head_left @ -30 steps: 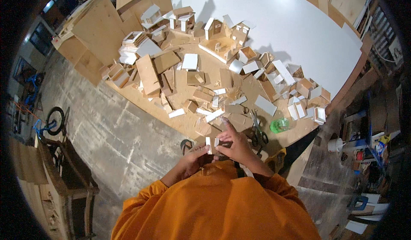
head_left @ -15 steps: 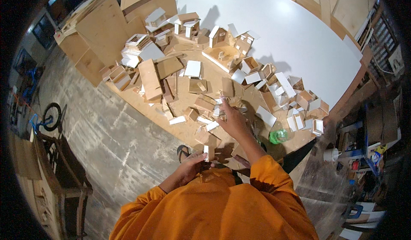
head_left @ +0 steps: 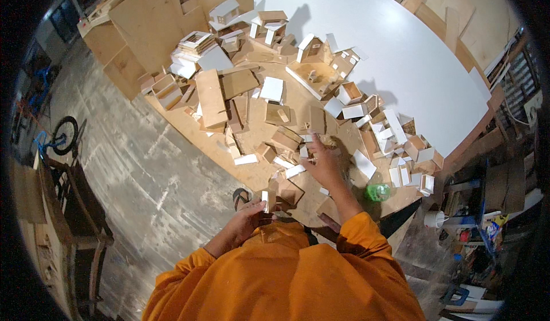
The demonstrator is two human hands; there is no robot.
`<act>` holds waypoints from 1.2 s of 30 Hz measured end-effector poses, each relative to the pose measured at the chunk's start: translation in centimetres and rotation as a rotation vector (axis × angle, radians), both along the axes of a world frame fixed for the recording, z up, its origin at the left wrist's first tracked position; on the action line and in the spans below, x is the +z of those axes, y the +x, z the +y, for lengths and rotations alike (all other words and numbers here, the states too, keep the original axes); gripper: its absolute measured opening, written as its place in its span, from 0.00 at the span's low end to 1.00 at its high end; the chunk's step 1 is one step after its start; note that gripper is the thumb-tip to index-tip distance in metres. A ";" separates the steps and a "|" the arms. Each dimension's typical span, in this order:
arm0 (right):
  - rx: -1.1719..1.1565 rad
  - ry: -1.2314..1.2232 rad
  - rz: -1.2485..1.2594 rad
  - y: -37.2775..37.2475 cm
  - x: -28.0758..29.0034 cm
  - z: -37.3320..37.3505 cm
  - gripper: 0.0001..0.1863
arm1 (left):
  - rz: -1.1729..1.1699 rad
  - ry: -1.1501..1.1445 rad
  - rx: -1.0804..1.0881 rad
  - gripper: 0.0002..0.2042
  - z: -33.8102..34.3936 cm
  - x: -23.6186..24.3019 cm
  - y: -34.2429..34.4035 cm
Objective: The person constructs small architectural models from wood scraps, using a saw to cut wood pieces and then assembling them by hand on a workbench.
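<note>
Small white-faced wooden block (head_left: 265, 199) sits pinched between the thumb and fingers of the left hand (head_left: 246, 216), low in front of the orange top (head_left: 286, 269) and near the close edge of the counter (head_left: 294, 99), while the right hand (head_left: 324, 163) is stretched over the loose parts beside a little white piece (head_left: 303, 150), though I cannot tell whether it grips that. To me the step in hand looks like picking out a part one-handed, and the next move seems to call for a light pinch, sparing the neighbouring white strip (head_left: 295, 171).
</note>
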State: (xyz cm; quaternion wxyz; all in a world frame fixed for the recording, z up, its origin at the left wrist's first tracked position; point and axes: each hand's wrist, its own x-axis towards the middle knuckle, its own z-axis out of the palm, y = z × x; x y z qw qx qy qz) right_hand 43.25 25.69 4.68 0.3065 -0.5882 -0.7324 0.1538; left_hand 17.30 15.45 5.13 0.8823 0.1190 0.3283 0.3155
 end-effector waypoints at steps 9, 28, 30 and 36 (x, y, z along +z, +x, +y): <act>-0.148 -0.086 0.329 0.9 -1.1 1.4 0.34 | 0.021 -0.008 -0.015 0.19 0.8 -1.3 -1.2; -0.200 -0.211 0.487 -0.7 0.4 4.0 0.35 | 0.012 -0.045 0.007 0.18 1.5 -2.1 -4.2; -0.192 -0.154 0.361 -1.3 0.8 4.9 0.36 | -0.006 -0.032 0.013 0.18 1.5 -2.5 -4.5; -0.046 0.085 0.001 -4.6 2.2 5.8 0.41 | -0.010 0.019 0.044 0.21 1.8 -1.8 -5.8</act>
